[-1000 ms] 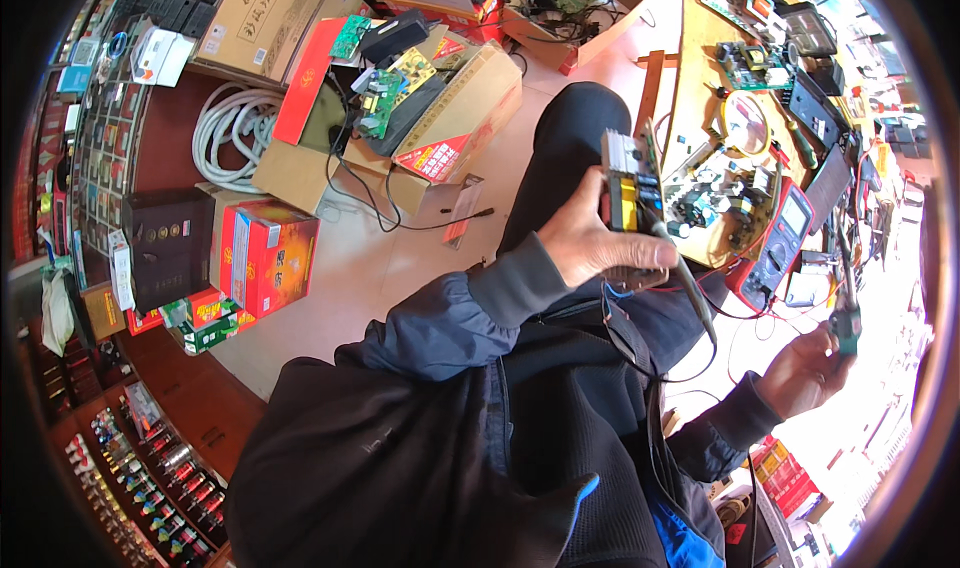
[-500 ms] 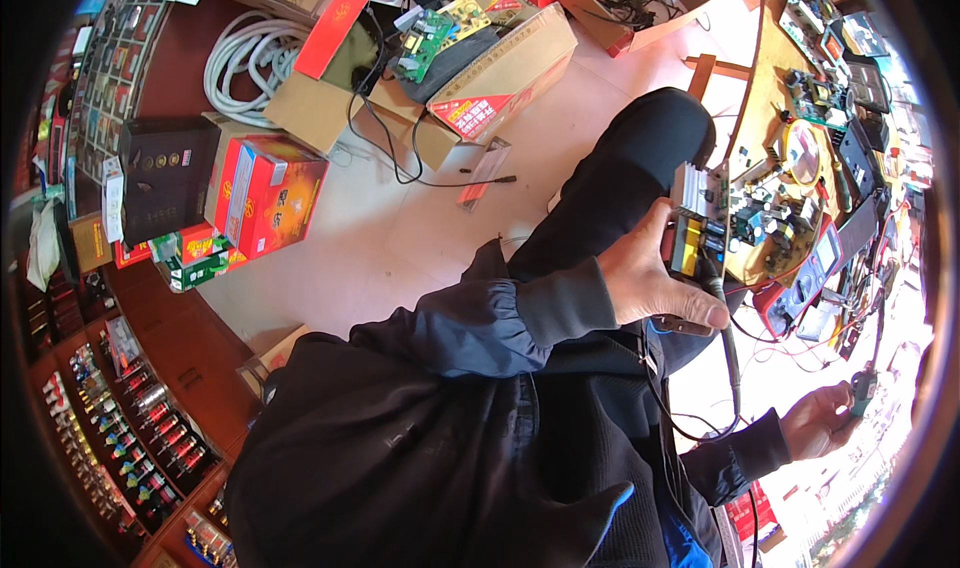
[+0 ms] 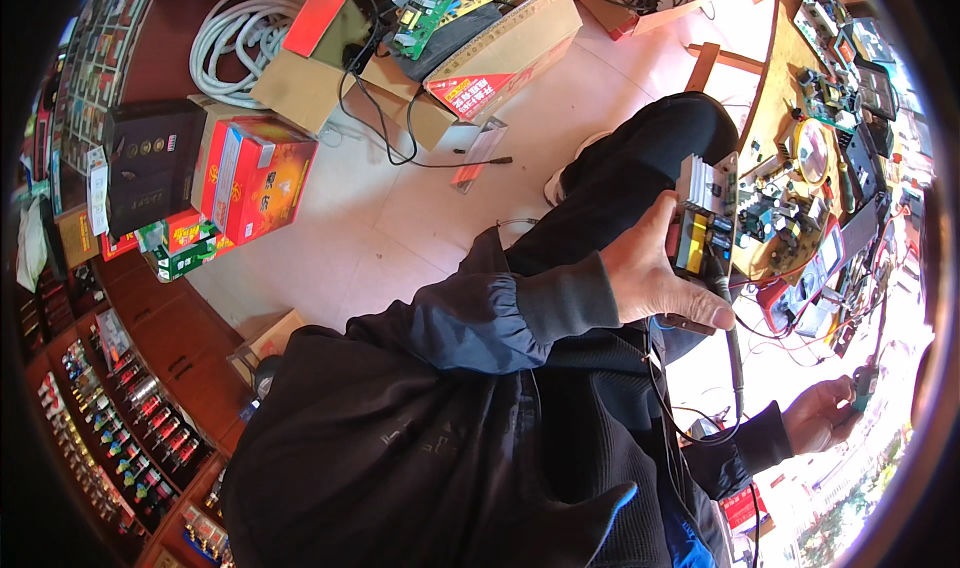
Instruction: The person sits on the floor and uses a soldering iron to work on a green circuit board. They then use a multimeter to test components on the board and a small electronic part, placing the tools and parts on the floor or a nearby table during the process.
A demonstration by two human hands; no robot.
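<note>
1. Left hand [image 3: 665, 278] clenched around a small circuit board with a ribbed silver heat sink and yellow and blue blocks [image 3: 703, 216], raised upright above the dark-trousered knee [image 3: 640, 163].
2. Thin dark probe with a trailing black cable [image 3: 733, 343] hanging just below that hand.
3. Right hand [image 3: 822, 415] low at the right, fingers closed on a small green tool [image 3: 866, 383]; grip partly blurred by glare.
4. Round wooden surface [image 3: 765, 118] just beside the board, crowded with green boards and loose parts.
5. Red cardboard box [image 3: 258, 176] and coiled white hose [image 3: 228, 43] on the floor, well apart to the left.
</note>
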